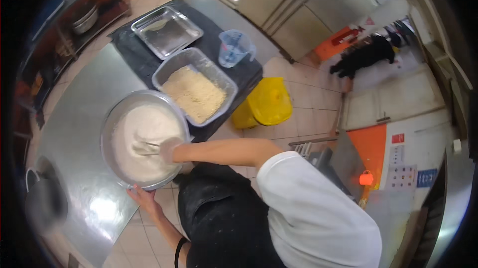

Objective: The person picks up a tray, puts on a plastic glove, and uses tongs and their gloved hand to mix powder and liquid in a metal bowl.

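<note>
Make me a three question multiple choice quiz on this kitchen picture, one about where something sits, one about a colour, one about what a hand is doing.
1. Where is the clear measuring jug?
A. On the dark mat, right of the empty steel tray
B. Inside the round bowl
C. On the floor

2. What colour is the bin on the floor beside the counter?
A. Blue
B. Yellow
C. Green

3. What is the right hand doing?
A. Resting flat on the counter
B. Lifting the tub of crumbs
C. Holding a whisk in the white mix

Answers:
1 A, the jug stands on the mat next to the tray.
2 B, the bin is plainly yellow.
3 C, the fingers close on the whisk inside the round steel bowl, while the left hand grips its near rim; the tub of crumbs sits untouched.
</note>
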### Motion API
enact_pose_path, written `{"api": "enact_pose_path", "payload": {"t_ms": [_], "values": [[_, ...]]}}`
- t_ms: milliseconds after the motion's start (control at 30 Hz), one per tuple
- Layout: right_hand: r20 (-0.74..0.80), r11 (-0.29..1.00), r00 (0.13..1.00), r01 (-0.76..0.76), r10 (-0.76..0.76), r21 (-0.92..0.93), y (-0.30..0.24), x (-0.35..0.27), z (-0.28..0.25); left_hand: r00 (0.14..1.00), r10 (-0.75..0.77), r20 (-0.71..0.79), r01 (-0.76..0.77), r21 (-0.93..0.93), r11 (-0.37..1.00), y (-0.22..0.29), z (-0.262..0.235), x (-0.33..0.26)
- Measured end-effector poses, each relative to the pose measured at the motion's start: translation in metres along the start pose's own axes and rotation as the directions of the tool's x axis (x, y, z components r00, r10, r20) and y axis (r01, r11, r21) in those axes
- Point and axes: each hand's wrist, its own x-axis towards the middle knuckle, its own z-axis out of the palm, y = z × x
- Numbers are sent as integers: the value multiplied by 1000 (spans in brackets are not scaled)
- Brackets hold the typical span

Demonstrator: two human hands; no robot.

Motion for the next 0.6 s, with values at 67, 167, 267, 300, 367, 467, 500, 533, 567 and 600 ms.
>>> {"api": "enact_pose_path", "payload": {"t_ms": [67,167,267,300,367,467,500,533,567,600], "values": [[256,936,934,301,-250,-184,9,-21,-11,999,46,29,-46,-17,999,-39,-22,22],[484,825,833,458,-269,-331,42,-46,-55,998,-21,-53,26,81,996,-24,-2,5],[327,897,937,243,-120,-368,50,-36,-92,994,91,-64,-83,117,990,-42,-14,16],[332,908,941,197,-69,-370,43,-26,-97,998,53,-21,-52,65,997,-26,-4,3],[228,953,970,145,-83,-267,46,14,-46,997,73,-29,-72,43,996,-12,5,-1],[257,991,965,87,-59,-100,4,16,-41,997,69,-46,-68,4,998,-5,3,-5],[371,997,928,61,-42,-41,-13,4,-47,997,59,-49,-59,1,998,-7,0,-6],[445,979,888,177,-117,-97,-8,-5,-52,998,59,-37,-59,-13,998,-8,-1,-5],[445,978,887,184,-122,-100,6,-8,-58,997,62,-43,-62,-16,998,-8,-2,-3],[469,949,868,266,-162,-166,23,-13,-65,999,33,-35,-33,-1,999,-6,-2,-3]]}}
